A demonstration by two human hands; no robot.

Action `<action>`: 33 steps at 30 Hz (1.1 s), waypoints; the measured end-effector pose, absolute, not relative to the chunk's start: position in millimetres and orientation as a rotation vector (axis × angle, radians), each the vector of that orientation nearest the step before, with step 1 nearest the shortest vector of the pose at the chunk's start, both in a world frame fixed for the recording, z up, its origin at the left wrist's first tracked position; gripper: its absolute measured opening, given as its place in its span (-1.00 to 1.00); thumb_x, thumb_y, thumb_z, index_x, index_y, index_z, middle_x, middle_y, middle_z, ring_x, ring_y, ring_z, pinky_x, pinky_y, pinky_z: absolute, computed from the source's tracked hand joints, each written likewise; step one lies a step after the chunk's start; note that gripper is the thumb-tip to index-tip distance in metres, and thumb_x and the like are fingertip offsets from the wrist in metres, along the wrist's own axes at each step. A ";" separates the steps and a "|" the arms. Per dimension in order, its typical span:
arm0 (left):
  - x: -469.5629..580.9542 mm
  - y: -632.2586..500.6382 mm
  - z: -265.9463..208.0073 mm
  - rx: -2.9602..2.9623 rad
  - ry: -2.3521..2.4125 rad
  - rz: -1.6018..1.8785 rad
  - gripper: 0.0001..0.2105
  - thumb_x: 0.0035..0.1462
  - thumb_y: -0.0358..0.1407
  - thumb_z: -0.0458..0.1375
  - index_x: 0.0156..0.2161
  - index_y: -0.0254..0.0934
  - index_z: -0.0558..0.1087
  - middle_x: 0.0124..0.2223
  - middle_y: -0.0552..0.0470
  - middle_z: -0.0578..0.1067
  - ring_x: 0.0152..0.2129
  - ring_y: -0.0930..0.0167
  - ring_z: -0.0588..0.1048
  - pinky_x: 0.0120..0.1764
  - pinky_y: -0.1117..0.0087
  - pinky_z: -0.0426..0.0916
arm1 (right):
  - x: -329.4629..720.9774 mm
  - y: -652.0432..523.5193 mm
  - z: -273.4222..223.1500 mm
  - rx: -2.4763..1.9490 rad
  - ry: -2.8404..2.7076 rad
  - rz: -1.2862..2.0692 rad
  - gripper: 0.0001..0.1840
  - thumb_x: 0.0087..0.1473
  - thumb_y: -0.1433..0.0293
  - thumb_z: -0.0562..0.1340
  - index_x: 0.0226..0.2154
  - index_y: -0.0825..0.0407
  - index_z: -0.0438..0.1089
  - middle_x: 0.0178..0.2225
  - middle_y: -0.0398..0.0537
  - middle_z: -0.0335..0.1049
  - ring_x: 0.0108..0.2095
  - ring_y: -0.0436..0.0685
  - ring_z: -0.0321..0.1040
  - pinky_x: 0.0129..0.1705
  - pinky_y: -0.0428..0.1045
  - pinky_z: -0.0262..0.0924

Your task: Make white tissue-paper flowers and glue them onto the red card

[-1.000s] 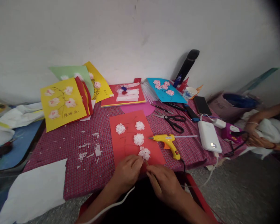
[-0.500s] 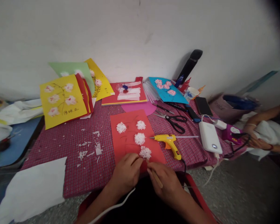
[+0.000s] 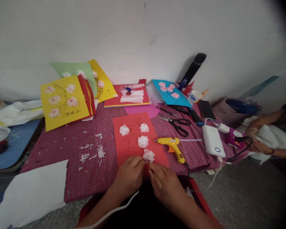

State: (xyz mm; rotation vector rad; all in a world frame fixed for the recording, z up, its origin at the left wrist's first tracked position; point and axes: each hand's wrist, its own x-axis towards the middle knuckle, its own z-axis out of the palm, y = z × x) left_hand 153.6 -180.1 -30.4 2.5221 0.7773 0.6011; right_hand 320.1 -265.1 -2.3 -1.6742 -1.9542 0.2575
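My right hand grips a thin wooden stick, slanted across the fingers with its upper end against the palm. Close beside it my left hand is closed in a pinch; what its fingertips hold is hidden. Both hands meet over the lower edge of a red sheet. White crumpled-paper flowers sit on this sheet among faint drawn branches. The lowest flower lies just beyond my fingertips. A yellow glue gun rests on its side to the right, its nozzle over the sheet.
Scissors, a phone and a white power bank lie to the right. White paper scraps are scattered left. Finished-looking flower cards lean at the back left. Another person's arm shows at far right.
The stick has tilted slightly in my right hand, and its visible end has shifted a little up and left. My left hand stays nearly in place.
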 end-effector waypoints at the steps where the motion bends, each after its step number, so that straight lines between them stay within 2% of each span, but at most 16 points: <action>1: 153.6 -180.2 -30.8 2.514 0.782 0.599 -0.82 0.24 -0.49 0.06 -0.13 -0.34 0.48 -0.20 -0.08 0.52 -0.26 0.28 0.45 -0.16 0.25 0.45 | 319.3 -265.0 -1.7 -1.685 -1.956 0.278 -0.82 0.27 0.54 0.07 -0.17 0.09 0.37 -0.35 0.05 0.49 -0.39 0.17 0.48 -0.34 0.05 0.42; 12: 153.0 -180.5 -30.6 2.516 0.813 0.610 -0.83 0.24 -0.50 0.03 -0.19 -0.30 0.47 -0.22 -0.07 0.50 -0.29 0.29 0.45 -0.20 0.25 0.43 | 323.1 -271.9 0.8 -1.592 -1.961 0.168 -0.75 0.29 0.51 0.10 -0.02 0.09 0.37 -0.32 0.06 0.52 -0.42 0.12 0.46 -0.37 0.00 0.37; 19: 154.0 -179.7 -31.0 2.559 0.795 0.648 -0.85 0.24 -0.48 0.05 -0.19 -0.30 0.47 -0.23 -0.09 0.50 -0.28 0.27 0.44 -0.19 0.26 0.43 | 321.0 -276.3 -3.8 -1.542 -1.953 0.094 -0.76 0.27 0.54 0.12 -0.03 0.09 0.36 -0.33 0.03 0.52 -0.41 0.11 0.46 -0.36 -0.01 0.38; 25: 154.9 -179.2 -28.7 2.572 0.783 0.616 -0.86 0.19 -0.50 0.05 -0.26 -0.30 0.44 -0.28 -0.08 0.47 -0.31 0.27 0.41 -0.21 0.24 0.43 | 321.4 -280.8 -0.1 -1.424 -1.905 0.049 -0.67 0.20 0.61 0.19 0.02 0.09 0.33 -0.33 0.02 0.53 -0.40 0.11 0.46 -0.36 0.00 0.41; 33: 153.9 -180.5 -27.2 2.510 0.811 0.668 -0.82 0.11 -0.53 0.03 -0.26 -0.28 0.43 -0.19 -0.12 0.50 -0.21 0.27 0.45 -0.10 0.20 0.48 | 333.2 -302.7 5.5 -1.345 -1.878 0.132 -0.60 0.18 0.58 0.21 0.07 0.03 0.36 -0.24 0.01 0.57 -0.25 0.15 0.54 -0.18 0.05 0.47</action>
